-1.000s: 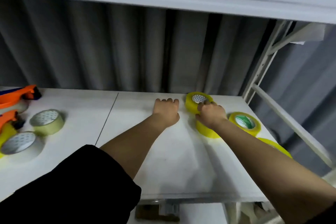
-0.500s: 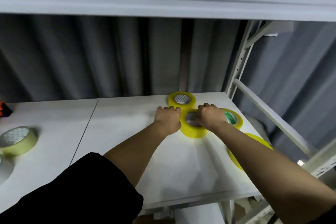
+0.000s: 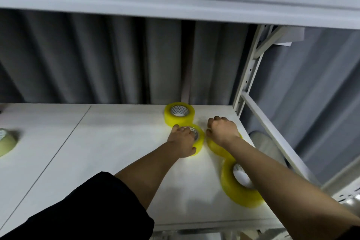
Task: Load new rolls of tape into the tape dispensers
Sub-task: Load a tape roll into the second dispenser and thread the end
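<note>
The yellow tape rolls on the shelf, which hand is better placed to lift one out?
Left. The left hand already grips a yellow roll; the right hand only rests atop another.

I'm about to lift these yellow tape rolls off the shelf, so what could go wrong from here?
1. The nearest roll lies under the right forearm beside the shelf's right edge; pulling back could sweep it off.
2. The left hand grips the middle roll, which sits against the back roll; lifting may drag that one.
3. The right hand hides its roll, so its hold is unclear.
</note>
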Demonstrator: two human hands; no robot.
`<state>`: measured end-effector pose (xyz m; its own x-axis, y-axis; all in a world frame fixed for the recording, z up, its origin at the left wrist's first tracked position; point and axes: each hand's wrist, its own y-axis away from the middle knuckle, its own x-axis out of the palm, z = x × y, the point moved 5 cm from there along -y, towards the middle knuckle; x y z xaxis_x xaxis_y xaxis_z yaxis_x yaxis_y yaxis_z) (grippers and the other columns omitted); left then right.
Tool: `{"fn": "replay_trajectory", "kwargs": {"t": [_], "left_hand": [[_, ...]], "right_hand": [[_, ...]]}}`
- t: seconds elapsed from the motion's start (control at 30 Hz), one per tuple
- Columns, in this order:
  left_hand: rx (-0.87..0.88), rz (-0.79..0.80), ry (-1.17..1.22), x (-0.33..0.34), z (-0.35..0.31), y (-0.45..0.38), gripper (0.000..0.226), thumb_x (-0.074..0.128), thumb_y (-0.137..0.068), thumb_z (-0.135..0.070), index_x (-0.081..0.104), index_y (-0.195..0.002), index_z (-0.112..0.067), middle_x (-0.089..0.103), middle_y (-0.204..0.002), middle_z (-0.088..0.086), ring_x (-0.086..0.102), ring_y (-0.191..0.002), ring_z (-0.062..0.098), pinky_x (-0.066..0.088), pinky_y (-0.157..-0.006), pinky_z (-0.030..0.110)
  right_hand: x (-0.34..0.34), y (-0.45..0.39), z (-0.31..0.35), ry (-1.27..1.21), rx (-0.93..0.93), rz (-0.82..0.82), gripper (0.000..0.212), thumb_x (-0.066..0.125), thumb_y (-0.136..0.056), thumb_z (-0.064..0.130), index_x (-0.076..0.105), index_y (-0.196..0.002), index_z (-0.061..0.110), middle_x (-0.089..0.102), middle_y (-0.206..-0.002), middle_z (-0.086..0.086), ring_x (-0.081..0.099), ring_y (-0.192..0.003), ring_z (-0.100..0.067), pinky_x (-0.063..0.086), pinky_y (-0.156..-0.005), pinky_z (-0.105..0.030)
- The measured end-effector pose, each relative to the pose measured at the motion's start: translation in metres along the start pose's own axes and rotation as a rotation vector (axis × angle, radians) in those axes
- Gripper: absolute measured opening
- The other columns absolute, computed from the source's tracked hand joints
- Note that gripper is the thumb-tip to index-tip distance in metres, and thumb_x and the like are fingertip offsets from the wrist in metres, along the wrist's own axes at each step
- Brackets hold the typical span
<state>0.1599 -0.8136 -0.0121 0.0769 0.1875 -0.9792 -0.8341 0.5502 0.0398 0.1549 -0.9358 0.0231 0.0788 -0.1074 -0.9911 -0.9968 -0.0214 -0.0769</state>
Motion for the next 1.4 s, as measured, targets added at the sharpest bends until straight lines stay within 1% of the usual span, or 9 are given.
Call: {"fn": "replay_trajectory", "kwargs": {"t": [0.3,0.5,0.63,0.73,0.83,1.03,1.13,1.3,1.4], "left_hand": [[-0.092,0.104,0.053,0.012,-0.022,-0.013,0.053,0.044,-0.097,-0.033,0.035,-0.143,-0.009,0.039,-0.147,0.013,0.031,-0.138,0.032,0.021,-0.114,0.041],[-0.233,-0.076,0.478,0.0,-0.003,-0.008,0.06,0.047,-0.095,-0.039,0.031,-0.144,-0.009,0.037,-0.148,0.012,0.035,-0.136,0.029,0.033,-0.108,0.037],[-0.331,-0.178,0.977,-0.002,0.017,-0.004,0.051,0.054,-0.094,-0.032,0.045,-0.132,0.0,0.051,-0.135,0.019,0.049,-0.122,0.035,0.041,-0.093,0.035],[-0.289,-0.267,1.406,-0.005,0.026,0.011,0.026,0.055,-0.094,-0.015,0.055,-0.118,-0.005,0.062,-0.113,0.013,0.058,-0.107,0.029,0.044,-0.082,0.028],[-0.21,-0.245,1.615,-0.008,0.031,0.027,0.017,0.052,-0.096,-0.01,0.052,-0.112,-0.014,0.062,-0.107,0.002,0.059,-0.098,0.016,0.048,-0.075,0.017],[-0.218,-0.202,1.48,-0.003,0.063,0.052,0.002,0.058,-0.093,-0.016,0.057,-0.094,-0.015,0.059,-0.08,-0.007,0.057,-0.077,0.01,0.044,-0.065,0.018],[-0.23,-0.183,1.241,0.001,0.083,0.059,0.025,0.062,-0.09,-0.027,0.046,-0.071,-0.023,0.05,-0.067,-0.009,0.047,-0.062,0.007,0.036,-0.057,0.021],[-0.221,-0.039,1.287,0.01,0.098,0.072,0.018,0.064,-0.086,-0.019,0.048,-0.078,-0.022,0.059,-0.079,-0.004,0.056,-0.08,0.017,0.044,-0.076,0.029],[-0.293,-0.096,1.373,0.009,0.108,0.076,0.009,0.056,-0.09,-0.019,0.052,-0.081,-0.02,0.064,-0.092,0.006,0.061,-0.089,0.024,0.048,-0.089,0.039]], "right_hand": [[0.009,0.002,-0.009,-0.012,-0.058,0.006,0.037,0.042,-0.096,0.029,0.052,-0.125,0.009,0.054,-0.125,-0.012,0.05,-0.116,-0.031,0.044,-0.089,-0.037],[0.01,0.005,-0.012,-0.178,0.036,0.017,0.034,0.038,-0.097,0.029,0.057,-0.117,0.008,0.057,-0.121,-0.013,0.053,-0.112,-0.032,0.043,-0.082,-0.035],[0.014,0.007,-0.005,-0.724,0.224,0.033,0.043,0.034,-0.1,0.04,0.063,-0.096,0.008,0.066,-0.109,-0.016,0.059,-0.103,-0.035,0.045,-0.08,-0.035],[0.014,0.01,0.02,-1.322,0.313,0.119,0.048,0.036,-0.101,0.042,0.066,-0.103,0.005,0.069,-0.098,-0.01,0.062,-0.092,-0.026,0.048,-0.079,-0.032],[0.012,0.014,0.047,-1.602,0.3,0.219,0.039,0.04,-0.1,0.041,0.062,-0.113,0.012,0.068,-0.099,-0.003,0.063,-0.092,-0.018,0.046,-0.088,-0.032],[0.012,0.017,0.088,-1.759,0.26,0.138,0.021,0.051,-0.098,0.03,0.064,-0.096,0.014,0.068,-0.094,-0.006,0.063,-0.089,-0.02,0.047,-0.09,-0.034],[0.009,0.02,0.103,-1.741,0.252,0.094,0.019,0.053,-0.097,0.026,0.062,-0.084,0.016,0.065,-0.085,-0.005,0.06,-0.081,-0.018,0.046,-0.081,-0.029],[0.01,0.026,0.113,-1.78,0.325,0.128,0.017,0.052,-0.095,0.014,0.053,-0.078,0.017,0.058,-0.076,-0.002,0.056,-0.074,-0.016,0.047,-0.072,-0.027],[0.005,0.03,0.121,-1.837,0.368,0.164,0.017,0.044,-0.094,0.021,0.056,-0.083,0.016,0.06,-0.083,-0.006,0.059,-0.077,-0.019,0.046,-0.079,-0.033]]}}
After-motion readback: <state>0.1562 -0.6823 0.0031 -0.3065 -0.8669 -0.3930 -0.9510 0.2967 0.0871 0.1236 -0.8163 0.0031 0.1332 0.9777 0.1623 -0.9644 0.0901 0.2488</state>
